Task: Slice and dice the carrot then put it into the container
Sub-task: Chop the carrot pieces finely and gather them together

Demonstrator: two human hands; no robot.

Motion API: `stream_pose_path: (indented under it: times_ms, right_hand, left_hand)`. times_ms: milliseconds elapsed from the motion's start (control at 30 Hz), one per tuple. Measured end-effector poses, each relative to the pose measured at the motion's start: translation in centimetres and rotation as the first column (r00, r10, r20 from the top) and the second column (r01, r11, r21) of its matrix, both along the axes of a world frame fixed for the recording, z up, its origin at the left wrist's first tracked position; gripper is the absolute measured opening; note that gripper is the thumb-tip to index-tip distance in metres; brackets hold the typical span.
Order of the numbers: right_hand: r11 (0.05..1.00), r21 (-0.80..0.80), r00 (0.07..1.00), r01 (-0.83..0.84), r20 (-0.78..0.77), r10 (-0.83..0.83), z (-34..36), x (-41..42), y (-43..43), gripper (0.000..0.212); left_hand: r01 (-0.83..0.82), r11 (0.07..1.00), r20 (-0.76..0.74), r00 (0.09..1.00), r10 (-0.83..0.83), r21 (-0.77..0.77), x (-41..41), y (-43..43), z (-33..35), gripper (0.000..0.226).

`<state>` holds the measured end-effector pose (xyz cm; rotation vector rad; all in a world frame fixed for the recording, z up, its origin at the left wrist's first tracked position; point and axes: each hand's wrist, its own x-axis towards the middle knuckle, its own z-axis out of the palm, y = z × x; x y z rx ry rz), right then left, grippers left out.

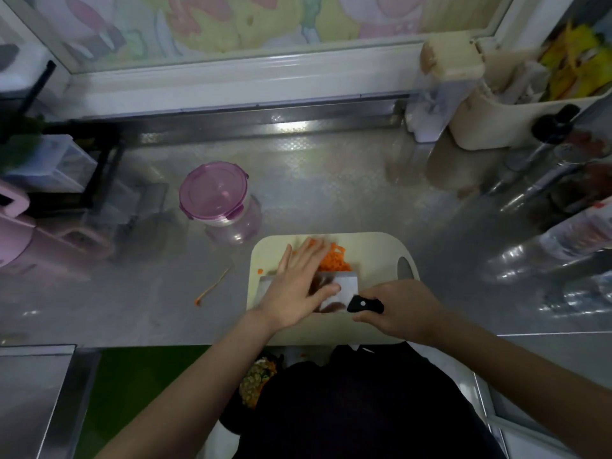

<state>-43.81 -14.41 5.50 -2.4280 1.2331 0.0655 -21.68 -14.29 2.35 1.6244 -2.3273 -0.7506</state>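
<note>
**A:** Entry one, nearest you?
**B:** Your right hand [402, 311], at five o'clock on the cutting board [374, 250]. Its fingers are clenched round the black handle of the cleaver [344, 288]. The broad blade lies low over the board and stretches toward nine.

**A:** Entry two?
**B:** Your left hand [298, 286], palm down on the blade with the fingers straight, grasping nothing. The fingertips reach past the blade's far edge. They are blurred.

**A:** The task's thing?
**B:** Diced carrot [336, 261], one orange heap at the board's twelve o'clock. It touches the blade's far edge and lies partly under your left fingers. There is also one stray carrot bit [260, 270], at nine o'clock near the board's left rim.

**A:** Off the board?
**B:** A thin orange peel strip [212, 289], at nine o'clock on the steel counter [331, 187], apart from the board.

**A:** The container?
**B:** A clear round container [231, 223] with a purple lid [213, 192] on top. It stands on the counter at ten o'clock, near the board's far left corner and not touching it.

**A:** Farthest?
**B:** A cream box [477, 127], at one o'clock by the window frame [231, 84].
</note>
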Motion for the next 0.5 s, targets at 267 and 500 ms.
stream_pose_path:
  times_ms: [267, 500]
  right_hand:
    - [0.998, -0.055, 0.998, 0.034, 0.047, -0.031, -0.2, -0.7, 0.0, 0.042]
    - [0.997, -0.069, 0.999, 0.029, 0.042, -0.026, -0.7, -1.6, 0.1, 0.049]
  left_hand:
    - [-0.149, 0.989, 0.107, 0.984, 0.146, 0.020, 0.6, -1.7, -1.4, 0.089]
    - [-0.312, 0.949, 0.166, 0.934, 0.316, -0.050, 1.4, -3.9, -1.9, 0.069]
